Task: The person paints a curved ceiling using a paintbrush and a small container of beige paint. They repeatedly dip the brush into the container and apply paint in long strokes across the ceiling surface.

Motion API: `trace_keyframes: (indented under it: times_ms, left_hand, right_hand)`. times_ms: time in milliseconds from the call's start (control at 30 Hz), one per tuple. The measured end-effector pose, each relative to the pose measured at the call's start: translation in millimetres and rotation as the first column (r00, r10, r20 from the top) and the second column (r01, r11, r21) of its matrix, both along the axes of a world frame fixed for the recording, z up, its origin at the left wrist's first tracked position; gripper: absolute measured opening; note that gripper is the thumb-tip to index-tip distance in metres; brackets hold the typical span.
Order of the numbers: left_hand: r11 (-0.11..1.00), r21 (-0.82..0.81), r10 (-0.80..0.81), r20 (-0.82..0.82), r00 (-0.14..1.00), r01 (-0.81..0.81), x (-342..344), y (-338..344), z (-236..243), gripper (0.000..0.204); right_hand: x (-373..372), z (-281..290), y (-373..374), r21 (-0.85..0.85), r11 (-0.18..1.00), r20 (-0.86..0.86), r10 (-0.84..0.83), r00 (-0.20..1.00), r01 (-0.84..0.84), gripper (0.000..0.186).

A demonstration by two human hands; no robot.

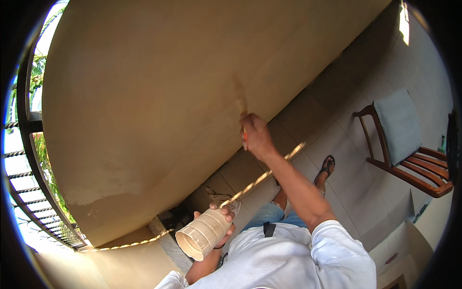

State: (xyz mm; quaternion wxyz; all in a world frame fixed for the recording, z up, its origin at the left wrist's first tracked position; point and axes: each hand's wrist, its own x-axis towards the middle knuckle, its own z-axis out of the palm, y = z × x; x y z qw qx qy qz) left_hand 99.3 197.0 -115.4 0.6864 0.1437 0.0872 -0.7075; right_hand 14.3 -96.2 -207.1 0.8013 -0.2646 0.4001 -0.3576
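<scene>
1. Beige wall (159, 111) filled the largest part of the view, and the brushwork on it seemed under way rather than finished. Most of the surface looked fairly even in tone; at its lower left, a patch (103, 214) with a ragged edge stood out from the rest. Whether that patch was left to cover or already covered could not be told.
2. Pale tiled floor (353, 180) ran along the wall's foot, under a wooden chair (380, 130) with a grey-blue cushion (398, 127), well apart from the work.
3. Ribbed, off-white plastic tub (204, 236), tilted with its mouth toward the lower left, was held in front of the white shirt. Its inner wall looked pale; how much material was left inside could not be made out.
4. Right hand (256, 136) was closed around the handle of a paintbrush, raised in front of the wall.
5. Left hand (227, 231) was grasping the tub, fingers curled round its base end.
6. Paintbrush (241, 102) pointed up the wall, its bristles blurred; contact with the surface could not be confirmed, but a stroke was probably in hand.
</scene>
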Motion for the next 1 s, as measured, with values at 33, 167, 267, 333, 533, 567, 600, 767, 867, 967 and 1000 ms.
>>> trace_keyframes:
  times_ms: [33,167,267,333,533,567,600,767,867,967,1000]
  left_hand:
    - [1.0,-0.001,-0.008,-0.009,1.0,0.008,0.6,1.1,-2.7,0.059]
    - [1.0,0.016,-0.012,-0.039,0.999,0.012,14.8,16.4,0.5,0.059]
    - [1.0,0.016,-0.026,-0.055,0.998,0.027,21.2,23.2,0.0,0.058]
    - [0.999,0.022,-0.034,-0.059,0.998,0.035,21.9,24.3,-0.2,0.058]
    - [0.998,0.02,-0.055,-0.036,0.998,0.056,27.7,15.5,-0.5,0.059]
    - [0.999,0.007,-0.053,-0.038,0.998,0.053,28.3,14.6,-1.9,0.059]
    - [0.999,-0.002,-0.047,-0.041,0.998,0.047,28.9,15.1,-3.6,0.059]
    - [0.999,0.005,-0.047,-0.047,0.998,0.047,31.2,26.9,-10.1,0.059]
    - [0.998,0.002,-0.056,-0.053,0.997,0.056,38.8,34.1,-10.5,0.058]
    - [0.999,0.008,-0.037,-0.046,0.998,0.037,41.3,38.6,-8.9,0.057]
    - [0.999,0.019,-0.031,-0.04,0.999,0.032,40.2,38.5,-8.2,0.057]
  right_hand:
    - [-15.8,6.4,-39.9,-0.057,0.99,0.009,-0.129,0.992,0.129,0.03]
    - [-22.2,42.5,-167.9,-0.198,0.931,-0.124,-0.336,0.934,0.308,0.037]
    - [19.3,50.3,-149.0,-0.237,0.939,-0.21,-0.3,0.931,0.249,0.04]
    - [55.8,39.1,-64.3,-0.375,0.924,-0.3,-0.196,0.934,0.073,0.04]
    - [49.2,30.1,63.0,-0.056,0.935,-0.133,0.341,0.93,-0.351,0.034]
    - [32.7,34.9,42.1,-0.011,0.97,-0.066,0.241,0.968,-0.242,0.031]
    - [14.5,40.4,8.8,0.004,0.992,-0.054,0.123,0.991,-0.123,0.028]
    - [-24.8,56.9,-153.8,-0.222,0.927,-0.157,-0.341,0.927,0.304,0.035]
    - [18.1,45.3,-133.7,-0.246,0.941,-0.211,-0.286,0.935,0.233,0.036]
    - [100.5,18.2,5.9,-0.317,0.945,-0.443,-0.07,0.894,-0.084,0.039]
    - [114.0,7.2,57.4,-0.307,0.914,-0.48,0.093,0.872,-0.267,0.04]
